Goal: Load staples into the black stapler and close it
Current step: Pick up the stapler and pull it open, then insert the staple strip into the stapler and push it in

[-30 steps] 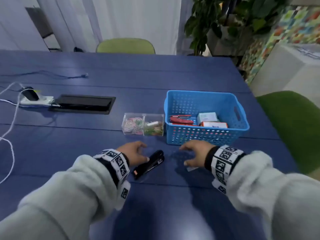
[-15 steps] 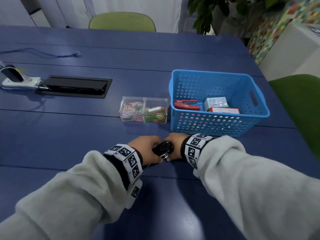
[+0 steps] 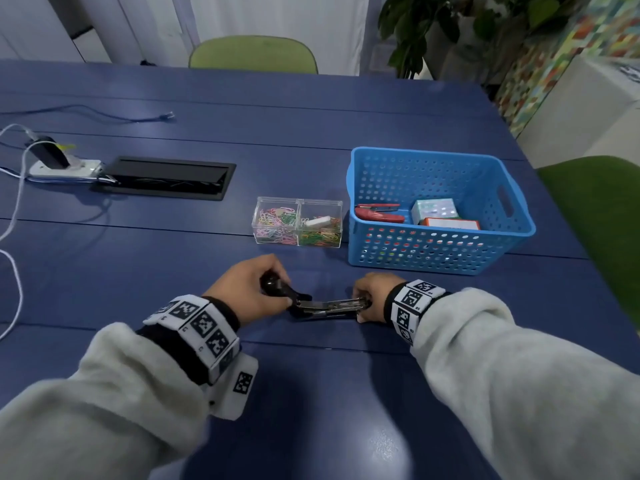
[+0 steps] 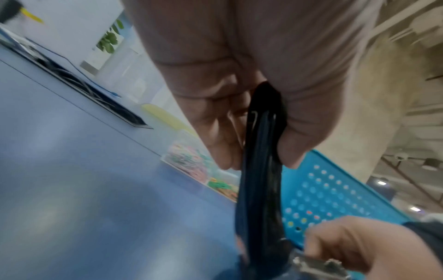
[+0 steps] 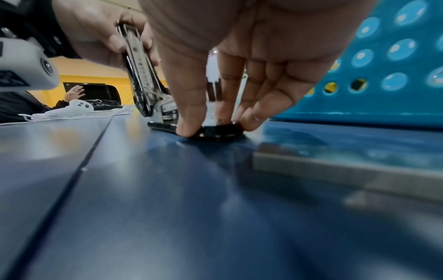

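The black stapler (image 3: pixel 325 306) lies hinged open on the blue table (image 3: pixel 173 271), its metal magazine (image 3: pixel 337 303) showing. My left hand (image 3: pixel 277 289) grips the raised black top cover (image 4: pixel 261 136) between thumb and fingers. My right hand (image 3: pixel 362 306) pinches the front end of the base (image 5: pixel 215 132) against the table. In the right wrist view a blurred grey strip (image 5: pixel 347 176), apparently staples, lies on the table beside my right hand. It does not show in the head view.
A blue basket (image 3: pixel 440 258) behind the hands holds a red stapler (image 3: pixel 379 213) and small boxes (image 3: pixel 434 210). A clear box of coloured paper clips (image 3: pixel 298 221) stands to its left. A cable hatch (image 3: pixel 166 178), power strip (image 3: pixel 65 166) and cords lie far left.
Both hands closed in on the shut stapler, then swung its top cover open to the left. The base now lies toward the right, under my right hand.
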### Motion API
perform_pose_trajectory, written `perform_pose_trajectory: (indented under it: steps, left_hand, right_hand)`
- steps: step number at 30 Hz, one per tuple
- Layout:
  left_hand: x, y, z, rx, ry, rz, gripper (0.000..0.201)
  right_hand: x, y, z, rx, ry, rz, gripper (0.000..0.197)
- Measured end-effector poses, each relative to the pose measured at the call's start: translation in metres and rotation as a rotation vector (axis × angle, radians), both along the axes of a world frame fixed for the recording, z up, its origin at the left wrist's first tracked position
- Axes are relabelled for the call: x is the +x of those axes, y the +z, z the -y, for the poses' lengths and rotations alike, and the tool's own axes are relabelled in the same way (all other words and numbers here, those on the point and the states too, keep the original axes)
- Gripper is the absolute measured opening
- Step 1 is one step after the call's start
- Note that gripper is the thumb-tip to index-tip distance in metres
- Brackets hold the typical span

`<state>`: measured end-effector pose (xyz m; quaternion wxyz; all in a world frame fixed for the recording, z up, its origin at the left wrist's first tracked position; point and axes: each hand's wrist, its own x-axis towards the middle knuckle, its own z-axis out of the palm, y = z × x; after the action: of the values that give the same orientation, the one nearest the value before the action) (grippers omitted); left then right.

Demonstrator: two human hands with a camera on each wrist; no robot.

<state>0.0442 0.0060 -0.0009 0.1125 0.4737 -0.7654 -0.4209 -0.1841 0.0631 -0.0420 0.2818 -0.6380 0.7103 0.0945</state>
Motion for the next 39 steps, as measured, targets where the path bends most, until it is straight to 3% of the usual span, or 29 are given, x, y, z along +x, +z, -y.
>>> perform_pose_trajectory:
  steps: [7, 11, 15, 23, 27, 30, 39]
  left_hand:
    - [0.028, -0.021, 0.011, -0.016, -0.087, 0.35, 0.021]
    - [0.01, -0.027, 0.007, -0.01, -0.214, 0.509, 0.048]
    - [-0.019, -0.031, -0.001, 0.008, -0.34, 0.441, 0.063]
    - [-0.041, -0.036, -0.001, 0.019, -0.431, 0.42, 0.05]
    - [-0.041, -0.037, -0.001, 0.012, -0.442, 0.412, 0.05]
    - [-0.041, -0.037, -0.001, -0.006, -0.446, 0.418, 0.049]
    - [-0.042, -0.037, 0.001, -0.005, -0.444, 0.419, 0.049]
  right_hand:
    - [0.001, 0.0, -0.002, 0.01, -0.001, -0.015, 0.039]
    - [0.001, -0.001, 0.0, 0.027, -0.002, -0.014, 0.04]
    - [0.0, -0.002, 0.001, 0.016, -0.003, -0.011, 0.039]
    - [-0.053, 0.012, -0.025, -0.086, -0.129, -0.008, 0.048]
    - [-0.071, 0.015, -0.043, 0.021, -0.104, -0.128, 0.052]
    - [-0.067, 0.012, -0.046, 0.042, -0.063, -0.11, 0.054]
    - [-0.053, 0.008, -0.036, 0.055, 0.043, -0.188, 0.01]
